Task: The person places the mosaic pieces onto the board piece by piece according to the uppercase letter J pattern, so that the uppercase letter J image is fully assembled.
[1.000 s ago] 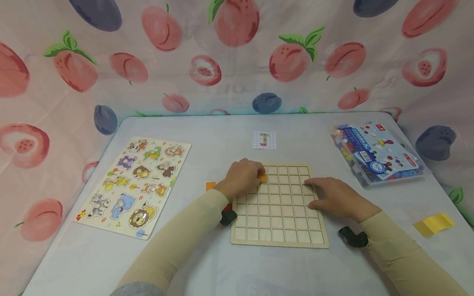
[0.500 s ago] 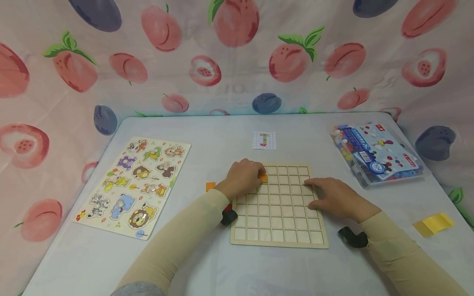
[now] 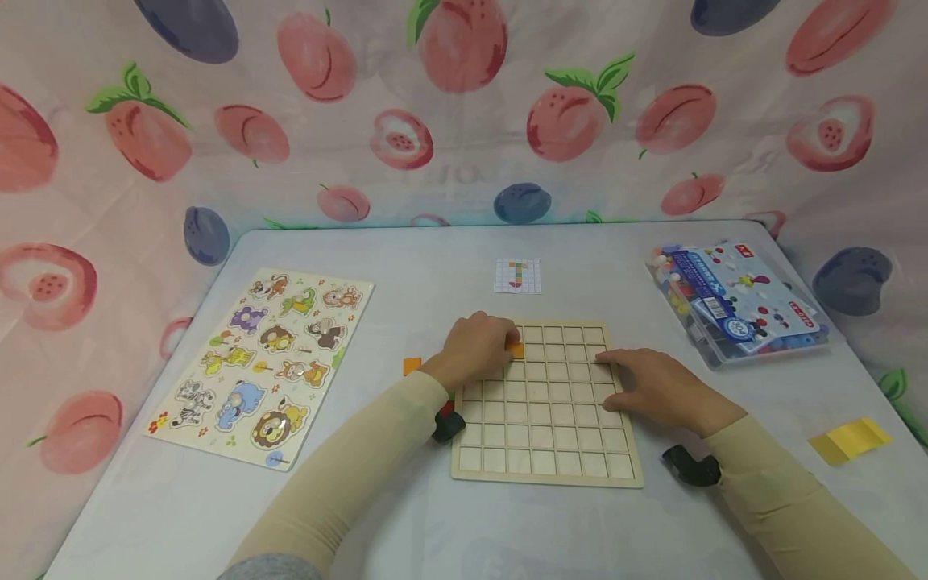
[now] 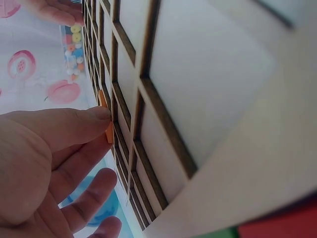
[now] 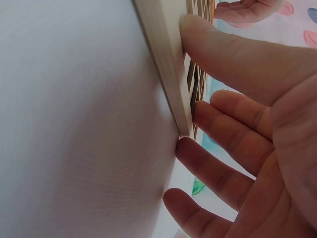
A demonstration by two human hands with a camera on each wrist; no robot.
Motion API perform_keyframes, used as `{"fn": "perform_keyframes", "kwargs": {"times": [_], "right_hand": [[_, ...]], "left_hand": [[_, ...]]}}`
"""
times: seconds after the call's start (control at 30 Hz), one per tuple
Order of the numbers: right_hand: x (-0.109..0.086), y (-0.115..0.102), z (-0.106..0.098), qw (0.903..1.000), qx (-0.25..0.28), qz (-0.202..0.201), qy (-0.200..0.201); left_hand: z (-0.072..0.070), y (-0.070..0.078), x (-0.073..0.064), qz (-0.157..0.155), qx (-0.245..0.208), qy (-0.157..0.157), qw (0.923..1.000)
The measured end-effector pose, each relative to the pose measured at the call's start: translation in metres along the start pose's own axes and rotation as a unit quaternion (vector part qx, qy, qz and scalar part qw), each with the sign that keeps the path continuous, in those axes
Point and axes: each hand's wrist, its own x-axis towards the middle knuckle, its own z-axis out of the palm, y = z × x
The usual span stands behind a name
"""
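Observation:
A wooden grid board lies on the table in front of me. My left hand pinches an orange square tile between thumb and index finger at a far-left cell of the grid. In the left wrist view the tile stands at the grid's ribs, its other fingers spread loosely below. My right hand rests on the board's right edge, fingers extended. The right wrist view has the thumb on the frame and fingertips along its side.
Another orange tile and a red piece lie left of the board. A small pattern card is behind it. An animal puzzle board lies left. A clear box of beads and folded yellow paper are right.

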Motion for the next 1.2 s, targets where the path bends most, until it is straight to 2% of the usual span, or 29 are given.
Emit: {"fn": "perform_keyframes", "kwargs": {"times": [0.37, 0.73, 1.2], "right_hand": [[-0.0016, 0.0002, 0.0, 0.9998, -0.005, -0.016, 0.009], [-0.0012, 0.0009, 0.0004, 0.9998, -0.005, -0.016, 0.009], [-0.0019, -0.0003, 0.0003, 0.9999, -0.002, -0.014, 0.007]], "left_hand": [[0.0011, -0.0007, 0.0001, 0.0, 0.001, 0.006, 1.0], [0.0009, -0.0014, 0.0005, -0.002, 0.0, 0.003, 1.0], [0.0013, -0.0014, -0.0009, 0.011, 0.002, 0.003, 0.9999]]}}
